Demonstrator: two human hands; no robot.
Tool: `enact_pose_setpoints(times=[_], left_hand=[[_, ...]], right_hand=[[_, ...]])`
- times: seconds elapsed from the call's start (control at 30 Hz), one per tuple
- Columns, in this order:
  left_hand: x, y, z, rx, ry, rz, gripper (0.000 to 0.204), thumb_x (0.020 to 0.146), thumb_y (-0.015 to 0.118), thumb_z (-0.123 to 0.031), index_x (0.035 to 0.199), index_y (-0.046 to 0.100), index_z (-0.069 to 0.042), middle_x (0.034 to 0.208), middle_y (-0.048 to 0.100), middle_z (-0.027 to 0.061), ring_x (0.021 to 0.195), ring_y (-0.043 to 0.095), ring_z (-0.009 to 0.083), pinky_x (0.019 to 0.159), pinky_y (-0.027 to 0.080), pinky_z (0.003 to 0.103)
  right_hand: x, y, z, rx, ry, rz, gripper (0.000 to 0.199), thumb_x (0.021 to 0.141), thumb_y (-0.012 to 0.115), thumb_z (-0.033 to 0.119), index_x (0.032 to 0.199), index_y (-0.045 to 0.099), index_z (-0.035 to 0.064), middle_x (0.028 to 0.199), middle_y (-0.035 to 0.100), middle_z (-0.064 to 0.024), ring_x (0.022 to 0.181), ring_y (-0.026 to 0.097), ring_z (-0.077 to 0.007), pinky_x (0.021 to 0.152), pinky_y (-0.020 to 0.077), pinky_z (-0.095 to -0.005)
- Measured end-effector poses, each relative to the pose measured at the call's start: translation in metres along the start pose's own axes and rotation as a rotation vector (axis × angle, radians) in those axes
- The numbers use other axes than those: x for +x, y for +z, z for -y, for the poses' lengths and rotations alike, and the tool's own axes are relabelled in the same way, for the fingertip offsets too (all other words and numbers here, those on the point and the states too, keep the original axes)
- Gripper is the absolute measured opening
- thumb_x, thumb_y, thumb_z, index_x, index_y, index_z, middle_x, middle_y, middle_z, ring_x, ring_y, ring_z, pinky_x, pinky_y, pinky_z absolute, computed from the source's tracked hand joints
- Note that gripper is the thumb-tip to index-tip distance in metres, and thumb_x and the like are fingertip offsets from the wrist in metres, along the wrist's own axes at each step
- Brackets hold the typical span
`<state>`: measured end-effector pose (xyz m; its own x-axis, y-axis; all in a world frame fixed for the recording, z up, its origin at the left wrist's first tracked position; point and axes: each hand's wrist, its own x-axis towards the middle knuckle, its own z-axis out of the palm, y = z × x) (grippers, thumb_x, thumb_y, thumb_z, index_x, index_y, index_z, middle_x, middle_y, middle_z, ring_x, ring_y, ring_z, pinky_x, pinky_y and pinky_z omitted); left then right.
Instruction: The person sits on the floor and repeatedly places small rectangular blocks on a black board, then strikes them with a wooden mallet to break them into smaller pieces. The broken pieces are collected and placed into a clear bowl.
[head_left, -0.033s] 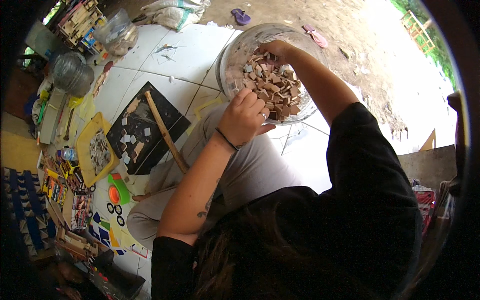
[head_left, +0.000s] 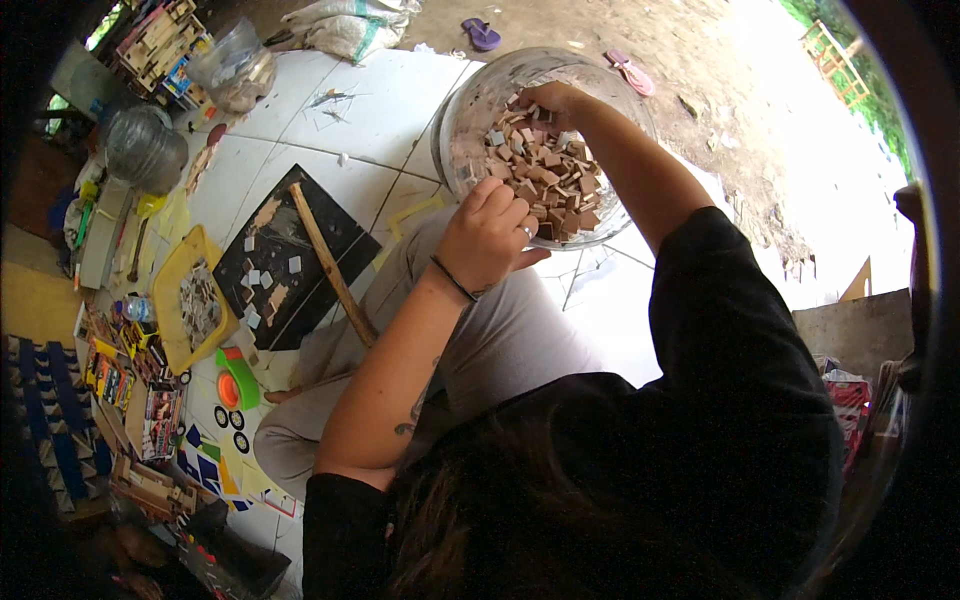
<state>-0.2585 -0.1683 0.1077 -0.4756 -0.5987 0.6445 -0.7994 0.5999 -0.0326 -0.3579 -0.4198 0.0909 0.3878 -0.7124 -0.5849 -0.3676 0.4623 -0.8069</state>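
In the head view, the tub (head_left: 462,150) is in front of you, just past your bent leg (head_left: 510,320), with the loose chips (head_left: 545,175) heaped inside it, mostly brown with a few pale ones. To handle the chips well, you would probably do best to brace the tub firmly at its near rim, so that it doesn't slide or tip while you work at the far side. Feel lightly through the heap instead of pressing down, as chips pushed up the sloping wall could spill onto the floor (head_left: 400,110).

Your left hand (head_left: 490,230) is closed over the tub's near-left rim, knuckles up, thumb stretched out to the right below the fingers. That forearm rises from the lower edge, with the wrist nearly straight. Your right hand (head_left: 550,103) is inside the tub by the far wall, pointing down at the chips; its fingertips are hidden, so you cannot tell here whether it pinches any. That arm reaches forward and to the left from its sleeve. The board (head_left: 348,235) lies to your left, with the stick (head_left: 325,260) across it.
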Motion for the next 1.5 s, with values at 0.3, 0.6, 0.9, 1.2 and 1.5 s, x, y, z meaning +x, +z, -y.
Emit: enact_pose_setpoints(times=[0.3,0.6,0.9,1.2,1.5], left_hand=[[0.002,0.0,0.003,0.01,0.023,0.022,0.035,0.072,0.065,-0.041,0.07,0.056,-0.007,0.074,0.052,0.0048,0.083,0.051,0.024,0.091,0.036,0.04],[0.003,0.001,0.003,-0.012,0.024,0.005,0.034,0.071,0.066,-0.039,0.07,0.055,-0.006,0.073,0.051,0.0055,0.082,0.051,0.0245,0.09,0.037,0.04],[0.003,0.0,0.002,0.016,0.008,0.007,0.036,0.074,0.064,-0.041,0.071,0.057,-0.006,0.074,0.053,0.006,0.085,0.052,0.0249,0.091,0.037,0.04],[0.002,0.0,0.003,0.009,-0.004,0.033,0.033,0.071,0.066,-0.039,0.072,0.058,-0.007,0.076,0.053,0.0045,0.087,0.051,0.0236,0.095,0.034,0.039],[0.002,-0.004,0.001,0.018,-0.018,0.06,0.03,0.064,0.07,-0.035,0.076,0.061,-0.009,0.08,0.054,0.0023,0.092,0.05,0.021,0.1,0.03,0.036]], right_hand=[[0.017,0.007,-0.027,-1.007,-0.525,-0.058,0.03,0.076,0.066,0.03,0.098,0.066,0.0105,0.077,0.065,-0.0087,0.064,0.063,-0.0207,0.056,0.0507,-0.0335],[-0.005,0.024,-0.023,-1.364,-0.75,-0.12,0.037,0.07,0.068,0.035,0.1,0.065,0.0131,0.097,0.065,-0.0136,0.092,0.061,-0.0328,0.078,0.0486,-0.0428],[0.011,0.036,-0.025,-1.402,-0.709,-0.127,0.038,0.067,0.069,0.033,0.098,0.066,0.0095,0.09,0.065,-0.017,0.087,0.062,-0.0346,0.078,0.049,-0.0416],[0.011,0.01,-0.002,-0.893,-0.463,-0.067,0.036,0.068,0.074,0.032,0.096,0.068,0.0086,0.09,0.067,-0.0104,0.082,0.064,-0.0216,0.07,0.0509,-0.0355],[0.024,-0.014,-0.017,0.026,-0.065,0.046,0.017,0.078,0.067,0.022,0.088,0.065,0.0078,0.064,0.056,-0.0045,0.043,0.044,-0.0102,0.038,0.0336,-0.0244]])
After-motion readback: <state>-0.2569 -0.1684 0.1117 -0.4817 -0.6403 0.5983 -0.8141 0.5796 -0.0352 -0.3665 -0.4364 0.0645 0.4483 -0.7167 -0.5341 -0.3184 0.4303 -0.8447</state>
